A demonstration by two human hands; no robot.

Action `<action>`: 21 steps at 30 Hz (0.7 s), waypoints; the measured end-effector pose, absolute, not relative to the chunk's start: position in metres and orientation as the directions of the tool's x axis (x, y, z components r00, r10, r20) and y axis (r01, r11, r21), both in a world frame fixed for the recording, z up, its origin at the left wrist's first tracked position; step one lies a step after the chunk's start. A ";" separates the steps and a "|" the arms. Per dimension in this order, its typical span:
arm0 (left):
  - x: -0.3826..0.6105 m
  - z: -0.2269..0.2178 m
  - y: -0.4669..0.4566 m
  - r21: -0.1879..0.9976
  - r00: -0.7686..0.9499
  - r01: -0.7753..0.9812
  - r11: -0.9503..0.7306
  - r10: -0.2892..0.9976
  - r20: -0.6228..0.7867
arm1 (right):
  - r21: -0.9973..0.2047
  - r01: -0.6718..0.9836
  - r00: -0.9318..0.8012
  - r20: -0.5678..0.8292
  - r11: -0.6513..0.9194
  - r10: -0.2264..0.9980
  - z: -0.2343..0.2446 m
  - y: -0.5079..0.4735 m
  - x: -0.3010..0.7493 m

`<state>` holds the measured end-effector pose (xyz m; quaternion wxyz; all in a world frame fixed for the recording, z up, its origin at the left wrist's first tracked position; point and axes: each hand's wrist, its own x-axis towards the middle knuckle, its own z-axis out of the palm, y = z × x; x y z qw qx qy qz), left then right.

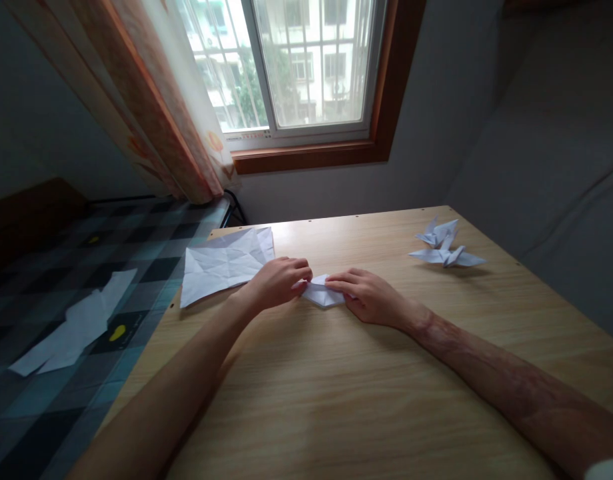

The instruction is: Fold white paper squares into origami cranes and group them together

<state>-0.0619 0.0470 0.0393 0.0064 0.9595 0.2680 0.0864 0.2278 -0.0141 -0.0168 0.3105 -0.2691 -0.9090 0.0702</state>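
A small folded piece of white paper [322, 293] lies on the wooden table [336, 387], between my two hands. My left hand [279, 281] is curled, its fingertips pinching the paper's left edge. My right hand [369, 295] lies over the paper's right side with fingers pressed flat on it. Part of the paper is hidden under both hands.
A creased, unfolded white sheet [224, 263] lies at the table's far left corner. Two finished paper cranes [444, 245] sit at the far right. Left of the table is a bed with a checked cover [86, 280] and loose white paper [76, 327]. A window and curtain stand behind.
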 end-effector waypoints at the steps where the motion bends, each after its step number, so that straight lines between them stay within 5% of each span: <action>1: -0.062 0.037 0.048 0.039 0.854 0.491 -0.870 0.489 0.176 | -0.286 0.455 -0.668 0.517 0.843 0.536 -0.017 -0.014 0.228; 14: -0.063 0.044 0.040 0.027 0.874 0.464 -0.885 0.463 0.150 | -0.237 0.503 -0.707 0.441 0.831 0.553 -0.014 -0.015 0.231; 21: -0.056 0.017 0.037 0.173 0.870 0.402 -0.899 0.434 0.235 | -0.228 0.551 -0.680 0.434 0.803 0.590 -0.014 -0.011 0.237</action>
